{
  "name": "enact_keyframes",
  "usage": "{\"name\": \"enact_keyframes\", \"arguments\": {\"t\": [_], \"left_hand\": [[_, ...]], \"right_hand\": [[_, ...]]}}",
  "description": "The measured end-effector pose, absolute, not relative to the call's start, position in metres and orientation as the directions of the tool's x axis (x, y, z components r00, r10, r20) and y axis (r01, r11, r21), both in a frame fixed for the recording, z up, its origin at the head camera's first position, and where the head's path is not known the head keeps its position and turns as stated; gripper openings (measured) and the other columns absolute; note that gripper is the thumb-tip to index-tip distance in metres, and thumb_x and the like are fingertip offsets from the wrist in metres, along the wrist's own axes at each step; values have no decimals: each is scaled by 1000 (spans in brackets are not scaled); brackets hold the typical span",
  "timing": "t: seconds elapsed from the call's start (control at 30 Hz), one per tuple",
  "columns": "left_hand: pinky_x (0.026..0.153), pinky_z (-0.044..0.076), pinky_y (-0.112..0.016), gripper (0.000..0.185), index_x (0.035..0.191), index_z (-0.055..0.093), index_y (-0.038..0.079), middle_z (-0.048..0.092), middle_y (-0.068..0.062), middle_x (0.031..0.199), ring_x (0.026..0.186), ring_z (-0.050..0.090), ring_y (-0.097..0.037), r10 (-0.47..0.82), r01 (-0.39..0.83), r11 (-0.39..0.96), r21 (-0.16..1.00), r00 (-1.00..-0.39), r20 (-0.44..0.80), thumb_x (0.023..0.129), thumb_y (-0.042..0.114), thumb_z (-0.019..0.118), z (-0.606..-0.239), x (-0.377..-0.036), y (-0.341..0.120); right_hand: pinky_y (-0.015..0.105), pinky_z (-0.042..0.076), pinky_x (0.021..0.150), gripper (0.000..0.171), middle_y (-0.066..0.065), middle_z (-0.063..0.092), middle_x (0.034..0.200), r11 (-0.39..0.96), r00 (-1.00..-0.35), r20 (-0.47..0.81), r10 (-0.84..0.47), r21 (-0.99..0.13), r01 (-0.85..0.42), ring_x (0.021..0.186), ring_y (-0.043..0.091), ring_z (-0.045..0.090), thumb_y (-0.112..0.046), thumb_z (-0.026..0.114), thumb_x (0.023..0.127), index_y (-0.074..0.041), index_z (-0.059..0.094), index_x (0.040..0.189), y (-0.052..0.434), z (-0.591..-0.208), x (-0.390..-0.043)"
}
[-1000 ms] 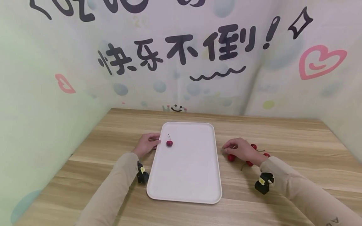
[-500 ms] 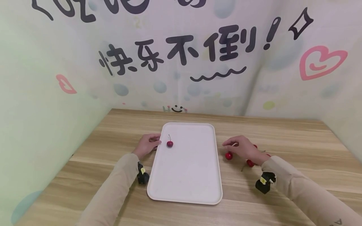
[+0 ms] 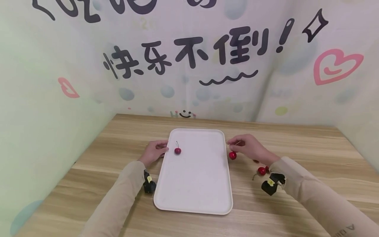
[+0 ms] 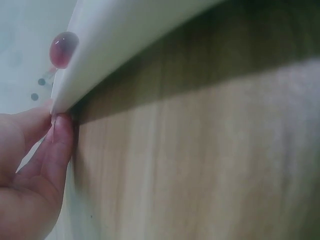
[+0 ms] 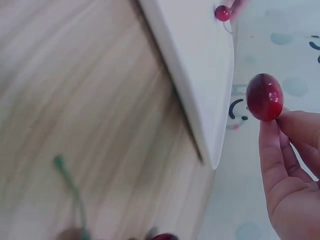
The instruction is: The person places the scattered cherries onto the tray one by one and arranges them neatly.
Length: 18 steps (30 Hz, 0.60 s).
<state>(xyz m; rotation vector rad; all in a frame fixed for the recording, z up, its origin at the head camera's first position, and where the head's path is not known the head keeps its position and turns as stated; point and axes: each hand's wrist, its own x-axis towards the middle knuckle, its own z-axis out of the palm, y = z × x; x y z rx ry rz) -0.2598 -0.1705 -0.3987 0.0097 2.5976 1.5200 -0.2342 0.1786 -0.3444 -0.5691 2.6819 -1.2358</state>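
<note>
Head view: my right hand [image 3: 250,148] pinches a cherry [image 3: 232,155] by its stem, fruit hanging just off the right rim of the white tray [image 3: 195,184], above the table [image 3: 311,144]. Only the right wrist view shows the cherry [image 5: 264,97] close, glossy, at my fingertips [image 5: 272,145] and clear of the tray edge [image 5: 200,100]; it also catches the cherry on the tray [image 5: 222,13] at the far side. More loose cherries [image 3: 262,171] lie on the wood near my right wrist.

Left wrist view: my left hand [image 4: 30,170] has thumb and fingertip closed on the tray rim [image 4: 100,65], a detail the head view blurs. There my left hand [image 3: 153,151] sits at the tray's left edge, forearm flat, near the tray's cherry [image 3: 177,150].
</note>
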Motion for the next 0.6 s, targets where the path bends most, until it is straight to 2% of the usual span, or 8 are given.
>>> {"name": "enact_keyframes", "arguments": {"t": [0.17, 0.6], "left_hand": [[74, 52, -28, 37, 121, 53, 2, 57, -14, 104, 91, 55, -23, 77, -57, 493, 868, -991, -109, 85, 8, 59, -399, -259, -171], [74, 51, -28, 37, 121, 54, 4, 58, -13, 107, 92, 56, -23, 87, -59, 493, 868, -989, -116, 85, 10, 59, -400, -260, -172]], "right_hand": [[30, 51, 72, 24, 7, 62, 89, 564, -905, 49, -422, -768, -304, 82, 20, 58, -7, 61, 83, 2, 61, 105, 161, -340, -239], [28, 53, 69, 23, 9, 59, 86, 540, -878, 20, -478, -782, -312, 74, 16, 61, -3, 60, 83, 5, 60, 105, 102, -334, -258]]}}
